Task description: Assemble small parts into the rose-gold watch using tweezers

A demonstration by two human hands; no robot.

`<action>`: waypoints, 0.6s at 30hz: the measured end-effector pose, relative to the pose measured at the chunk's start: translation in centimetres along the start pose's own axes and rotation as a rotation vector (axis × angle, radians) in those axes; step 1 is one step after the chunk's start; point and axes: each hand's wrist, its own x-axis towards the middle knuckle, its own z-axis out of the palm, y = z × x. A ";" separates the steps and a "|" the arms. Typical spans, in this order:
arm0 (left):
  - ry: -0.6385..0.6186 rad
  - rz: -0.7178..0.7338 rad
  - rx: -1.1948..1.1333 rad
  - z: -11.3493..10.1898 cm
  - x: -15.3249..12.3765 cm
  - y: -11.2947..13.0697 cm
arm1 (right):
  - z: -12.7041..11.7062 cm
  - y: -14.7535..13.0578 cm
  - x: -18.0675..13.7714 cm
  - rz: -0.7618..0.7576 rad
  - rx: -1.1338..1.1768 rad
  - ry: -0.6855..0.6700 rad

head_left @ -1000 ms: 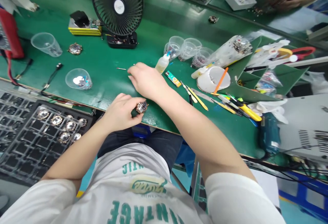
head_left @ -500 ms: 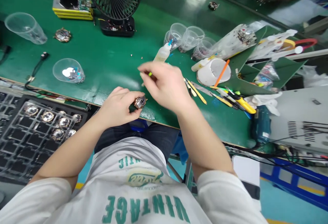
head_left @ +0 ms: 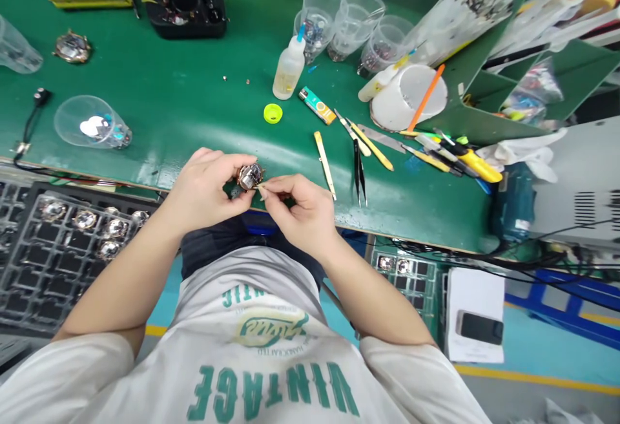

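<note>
My left hand (head_left: 206, 185) is closed around a watch case (head_left: 250, 177) with a rose-gold rim, holding it just above the front edge of the bench. The fingers of my right hand (head_left: 303, 211) pinch a thin pale stick (head_left: 259, 187), its tip at the lower right rim of the watch case. Most of the stick is hidden by the fingers. Beyond my hands lie a lime-green cap (head_left: 272, 114), a lighter (head_left: 317, 106), a pale yellow stick-like tool (head_left: 325, 165) and black tweezers (head_left: 359, 173). A squeeze bottle (head_left: 289, 68) with a blue tip stands behind them.
Plastic cups (head_left: 356, 26) with small parts stand at the back. A tipped cup (head_left: 90, 123) and another watch case (head_left: 72, 46) lie left, near a fan (head_left: 184, 10). Trays of watch cases (head_left: 62, 249) sit below left. Knives and pens (head_left: 450, 159) lie right.
My right hand has moved down and left from near the squeeze bottle to the watch case in my left hand. The camera view has shifted, showing the cap, lighter and tweezers.
</note>
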 end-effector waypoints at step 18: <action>-0.020 -0.002 0.037 0.1 0.0 0.0 | 0.3 0.1 -0.2 -0.010 -0.056 -0.021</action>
